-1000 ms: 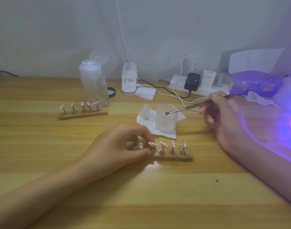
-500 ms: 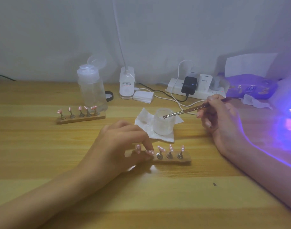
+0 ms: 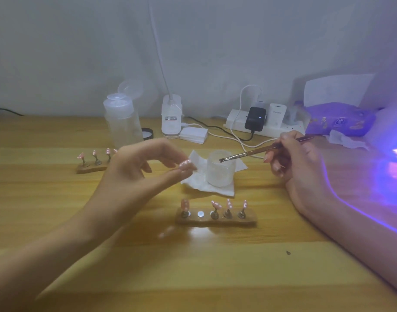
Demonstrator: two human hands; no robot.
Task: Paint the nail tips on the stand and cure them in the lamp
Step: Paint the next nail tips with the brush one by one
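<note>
Head-camera view of a light wooden table [image 3: 125, 255]. The left hand [image 3: 143, 167] is raised above the table, thumb and forefinger pinching one small pink nail tip [image 3: 185, 164]. Half a second earlier this hand rested on the near low wooden stand [image 3: 249, 220], so the tip has just been lifted off. The stand now shows a bare round silver magnet [image 3: 200, 213] in its second slot, with four pink tips left standing. The right hand [image 3: 298, 163] grips a thin metal-handled brush [image 3: 244, 154], its bristle end over a frosted glass jar [image 3: 220, 176] on a white tissue [image 3: 206, 189], much as before. The white curing lamp [image 3: 395, 136] glows violet at the right edge. The lifted tip is probably next for painting.
</note>
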